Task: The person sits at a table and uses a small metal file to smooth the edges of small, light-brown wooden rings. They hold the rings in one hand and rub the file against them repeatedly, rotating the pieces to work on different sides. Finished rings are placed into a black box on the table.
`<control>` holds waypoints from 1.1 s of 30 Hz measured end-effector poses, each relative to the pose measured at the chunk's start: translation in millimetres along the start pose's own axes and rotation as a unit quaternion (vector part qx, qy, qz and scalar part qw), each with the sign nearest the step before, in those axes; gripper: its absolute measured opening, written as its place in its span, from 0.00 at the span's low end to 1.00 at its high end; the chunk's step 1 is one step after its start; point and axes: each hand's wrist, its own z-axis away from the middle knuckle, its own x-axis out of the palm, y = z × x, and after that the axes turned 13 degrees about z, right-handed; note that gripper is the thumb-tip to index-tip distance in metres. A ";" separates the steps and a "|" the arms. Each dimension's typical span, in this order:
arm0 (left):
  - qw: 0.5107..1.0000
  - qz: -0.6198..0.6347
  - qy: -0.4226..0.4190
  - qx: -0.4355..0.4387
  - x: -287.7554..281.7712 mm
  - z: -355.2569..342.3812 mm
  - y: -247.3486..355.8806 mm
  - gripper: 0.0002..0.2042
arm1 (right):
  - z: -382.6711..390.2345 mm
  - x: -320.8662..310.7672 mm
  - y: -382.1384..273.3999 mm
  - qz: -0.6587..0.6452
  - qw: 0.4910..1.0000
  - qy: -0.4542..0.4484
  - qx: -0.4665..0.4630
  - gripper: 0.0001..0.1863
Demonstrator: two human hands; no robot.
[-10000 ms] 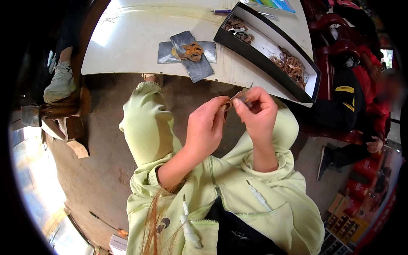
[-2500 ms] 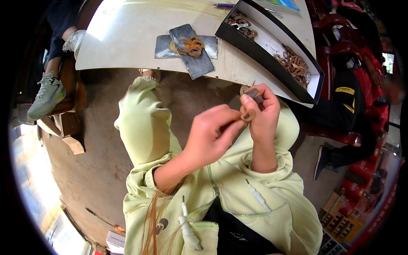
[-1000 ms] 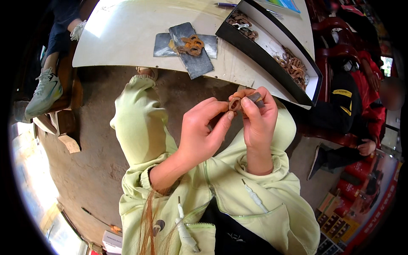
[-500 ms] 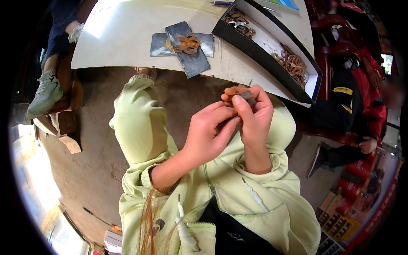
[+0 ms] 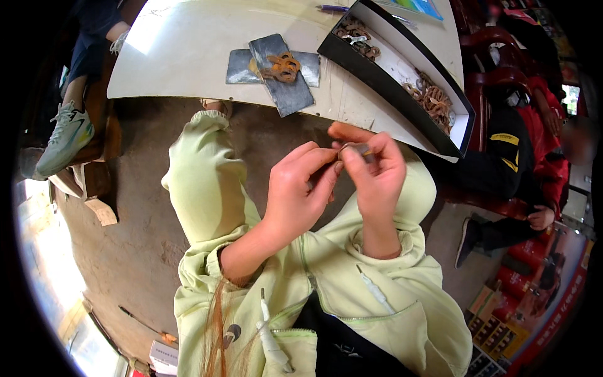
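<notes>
My left hand (image 5: pixel 298 191) is closed in a pinch, its thumb and fingertips meeting those of the other hand above my lap. What it pinches is mostly hidden. My right hand (image 5: pixel 380 173), slightly blurred, grips a small grey-brown piece (image 5: pixel 362 149) between thumb and fingers, its index finger pointing left. Just beyond, on the white table (image 5: pixel 182 63), two dark grey slabs (image 5: pixel 293 94) lie crossed. On top of them rests a small heap of rusty-orange looped pieces (image 5: pixel 284 68).
A long black box (image 5: pixel 389 78) with a white inside holds piles of brown looped pieces (image 5: pixel 435 103) at the table's right. Near it lie pens (image 5: pixel 331 8). A person in red and black (image 5: pixel 534 138) sits at the right; another person's shoe (image 5: pixel 65 139) is at the left.
Both hands have shifted slightly left and down, still joined at the fingertips. My right index finger is stretched further out. The small piece has turned a little.
</notes>
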 end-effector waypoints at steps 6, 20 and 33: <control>0.998 -0.043 0.002 0.042 2.9 -2.0 2.8 0.04 | -3.3 -0.7 -5.2 -0.004 0.999 0.042 0.005 0.11; 0.997 -0.050 0.020 0.059 3.7 -0.7 0.5 0.04 | 0.7 -0.1 -1.3 -0.018 1.000 0.013 0.021 0.12; 1.000 0.023 0.006 0.001 2.7 -1.8 1.2 0.04 | -4.1 -3.5 0.3 -0.061 0.997 0.032 0.032 0.08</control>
